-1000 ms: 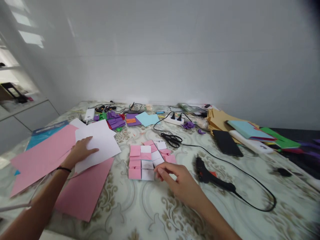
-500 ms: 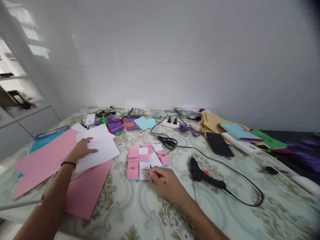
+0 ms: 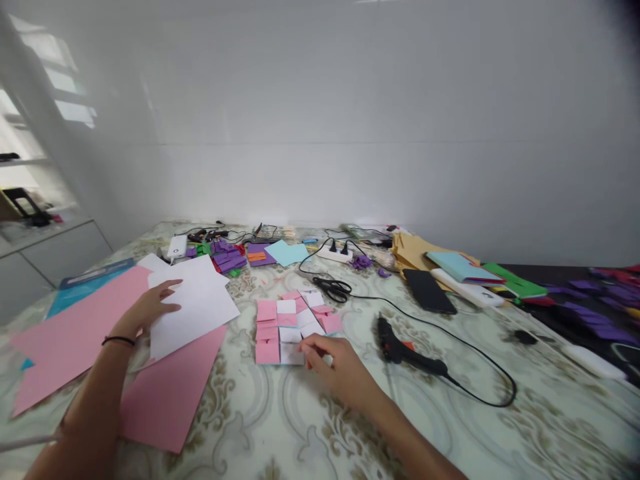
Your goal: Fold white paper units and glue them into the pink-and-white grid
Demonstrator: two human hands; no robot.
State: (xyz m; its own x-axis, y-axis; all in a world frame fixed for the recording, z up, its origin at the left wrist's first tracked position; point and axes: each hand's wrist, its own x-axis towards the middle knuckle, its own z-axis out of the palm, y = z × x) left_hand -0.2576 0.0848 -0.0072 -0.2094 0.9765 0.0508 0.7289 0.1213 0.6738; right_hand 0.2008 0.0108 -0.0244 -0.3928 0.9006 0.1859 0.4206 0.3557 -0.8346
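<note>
Pink and white paper pieces (image 3: 287, 339) lie in a flat block on the table (image 3: 240, 403), near-left of the scissors (image 3: 332, 289). Right hand (image 3: 340, 370) sits at the block's near-right corner, thumb and index finger narrow, almost together; can't tell if a piece is pinched between them. Left hand (image 3: 147, 310), well left of the scissors, has fingers spread over the left part of a white sheet (image 3: 203, 303); no grip seen, can't tell if they press down.

Pieces look light, folded, easily creased; likely best taken by an outer edge or corner, soft pinch. White sheet probably floppy, apt to slide on the pink sheet (image 3: 173, 403) under it; free right edge is the better hold.

Room: on the near-left side of the scissors, patterned surface between block and pink sheet. Glue gun (image 3: 413, 360), near-right of the scissors, limits that side.
</note>
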